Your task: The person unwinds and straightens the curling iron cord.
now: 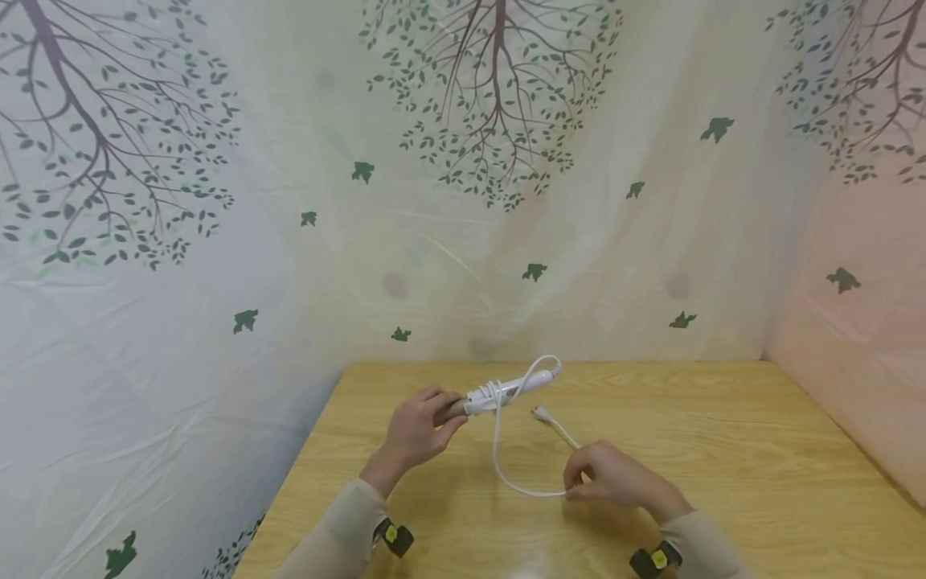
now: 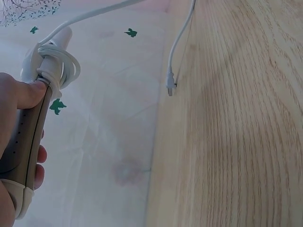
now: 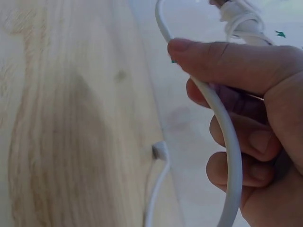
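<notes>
My left hand (image 1: 419, 426) grips the brown end of what looks like a hair straightener (image 1: 537, 381), held at a slant above the table. Its white handle points away to the right, with several loops of white cord (image 1: 496, 450) wound round it. In the left wrist view, the thumb lies along the brown casing (image 2: 23, 132), which has a row of small dots. My right hand (image 1: 615, 474) pinches the cord between thumb and forefinger, the other fingers curled. Past that pinch, the free end runs to a white plug (image 1: 540, 414) with metal prongs, lying at the tabletop.
The wood-grain table (image 1: 723, 434) reaches back to a pale hanging sheet (image 1: 463, 265) printed with trees and green leaves. More sheeting closes off the left and right sides. A slack length of cord hangs between both hands.
</notes>
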`<act>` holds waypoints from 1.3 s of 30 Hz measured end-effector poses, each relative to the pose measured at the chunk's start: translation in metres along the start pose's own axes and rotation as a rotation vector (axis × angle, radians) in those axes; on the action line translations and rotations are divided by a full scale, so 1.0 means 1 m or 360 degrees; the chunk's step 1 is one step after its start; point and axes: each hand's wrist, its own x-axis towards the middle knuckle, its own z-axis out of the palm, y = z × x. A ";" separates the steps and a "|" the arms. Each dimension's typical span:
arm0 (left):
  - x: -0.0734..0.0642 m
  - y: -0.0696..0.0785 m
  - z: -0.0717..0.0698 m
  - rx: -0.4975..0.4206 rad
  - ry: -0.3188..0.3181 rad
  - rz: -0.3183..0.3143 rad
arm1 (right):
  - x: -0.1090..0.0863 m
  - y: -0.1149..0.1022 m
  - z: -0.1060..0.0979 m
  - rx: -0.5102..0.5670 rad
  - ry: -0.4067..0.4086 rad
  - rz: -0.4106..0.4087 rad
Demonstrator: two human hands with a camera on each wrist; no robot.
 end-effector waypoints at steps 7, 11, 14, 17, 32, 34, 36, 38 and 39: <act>-0.002 0.001 0.000 -0.0003 -0.0027 -0.0023 | -0.007 -0.009 -0.010 0.0204 0.0035 -0.0058; -0.002 0.001 0.000 0.0013 -0.0017 -0.0018 | -0.010 -0.013 -0.017 0.0279 0.0059 -0.0174; -0.003 0.000 0.001 0.0026 -0.0012 -0.0010 | -0.011 -0.017 -0.022 0.0354 0.0065 -0.0276; -0.005 0.000 0.002 0.0025 -0.0016 -0.0006 | -0.011 -0.022 -0.031 0.0398 0.0116 -0.0358; -0.009 0.002 0.003 0.0032 -0.0031 0.0018 | -0.007 -0.052 -0.090 0.0066 0.0580 -0.0194; -0.009 0.001 0.003 0.0041 -0.0030 0.0019 | -0.006 -0.054 -0.097 0.0025 0.0616 -0.0204; -0.010 0.000 0.003 0.0057 -0.0030 0.0027 | -0.006 -0.056 -0.102 0.0002 0.0673 -0.0199; -0.011 0.000 0.004 0.0069 -0.0031 0.0036 | -0.006 -0.058 -0.106 -0.0016 0.0747 -0.0176; -0.012 -0.001 0.004 0.0071 -0.0028 0.0041 | -0.006 -0.062 -0.108 -0.0012 0.0791 -0.0169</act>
